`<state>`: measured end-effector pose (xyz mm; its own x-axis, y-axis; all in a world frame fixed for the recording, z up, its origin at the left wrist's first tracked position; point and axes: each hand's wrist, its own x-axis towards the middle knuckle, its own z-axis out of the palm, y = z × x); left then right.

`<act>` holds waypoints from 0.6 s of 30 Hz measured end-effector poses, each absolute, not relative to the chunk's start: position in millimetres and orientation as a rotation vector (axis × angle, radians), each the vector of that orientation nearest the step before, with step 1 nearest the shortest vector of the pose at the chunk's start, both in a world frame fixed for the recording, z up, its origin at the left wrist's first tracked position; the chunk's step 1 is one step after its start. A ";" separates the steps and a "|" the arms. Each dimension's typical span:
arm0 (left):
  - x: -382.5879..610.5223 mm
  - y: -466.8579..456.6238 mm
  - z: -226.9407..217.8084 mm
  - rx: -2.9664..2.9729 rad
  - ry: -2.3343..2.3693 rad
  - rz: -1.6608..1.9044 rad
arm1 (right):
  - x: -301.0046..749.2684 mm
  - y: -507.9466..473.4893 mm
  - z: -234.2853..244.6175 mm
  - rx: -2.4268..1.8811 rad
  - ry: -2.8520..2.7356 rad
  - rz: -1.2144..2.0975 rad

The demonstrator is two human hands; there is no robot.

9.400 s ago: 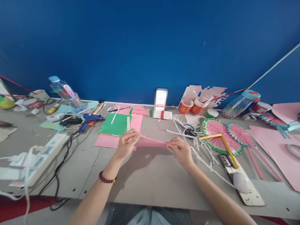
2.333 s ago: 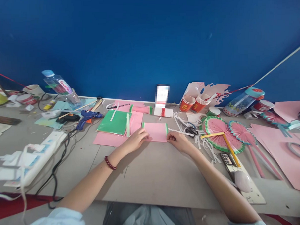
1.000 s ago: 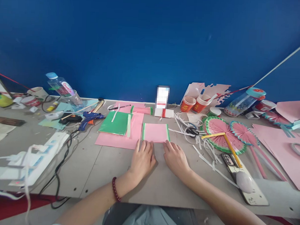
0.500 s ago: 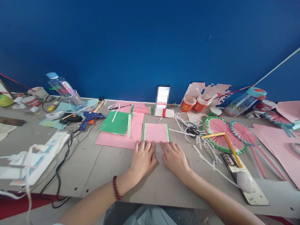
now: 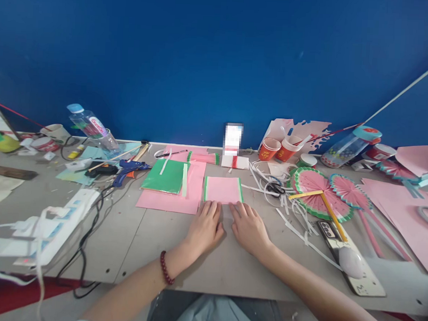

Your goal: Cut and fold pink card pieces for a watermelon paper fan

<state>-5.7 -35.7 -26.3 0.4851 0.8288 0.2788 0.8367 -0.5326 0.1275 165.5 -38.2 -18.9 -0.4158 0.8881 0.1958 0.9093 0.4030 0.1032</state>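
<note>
A small pink paper sheet (image 5: 222, 189) with green strips along its left and right edges lies flat on the grey table (image 5: 154, 238). My left hand (image 5: 204, 226) rests flat on the table, fingers stretched out, fingertips at the sheet's near edge. My right hand (image 5: 249, 226) lies beside it, also flat and open, fingertips touching the sheet's near right corner. Neither hand holds anything.
Left of the sheet lie a larger pink sheet (image 5: 169, 199) and a green sheet (image 5: 164, 176). A blue glue gun (image 5: 128, 168), a power strip (image 5: 51, 229) and cables sit at the left. At the right are watermelon paper fans (image 5: 314, 186), paper cups (image 5: 280, 150), white strips, scissors (image 5: 274, 188) and a phone (image 5: 347, 261).
Earlier both hands held the pink paper up, then laid it flat. Over the last second the hands have stayed flat at its near edge, shifting only slightly.
</note>
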 end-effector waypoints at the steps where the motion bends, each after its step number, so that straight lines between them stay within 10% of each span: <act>1: -6.3 -34.1 -25.7 -2.691 -1.489 -0.489 | 165.6 -38.1 -19.3 -1.628 -2.541 -0.297; 18: -10.3 -23.0 -27.7 -2.656 -1.346 -0.356 | 163.4 -41.0 -14.7 -1.626 -2.590 -0.369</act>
<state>-10.3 -23.0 -27.7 0.5710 0.7742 0.2731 0.8080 -0.5888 -0.0203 163.4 -41.0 -14.7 -0.4414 0.8796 0.1774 0.8942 0.4147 0.1689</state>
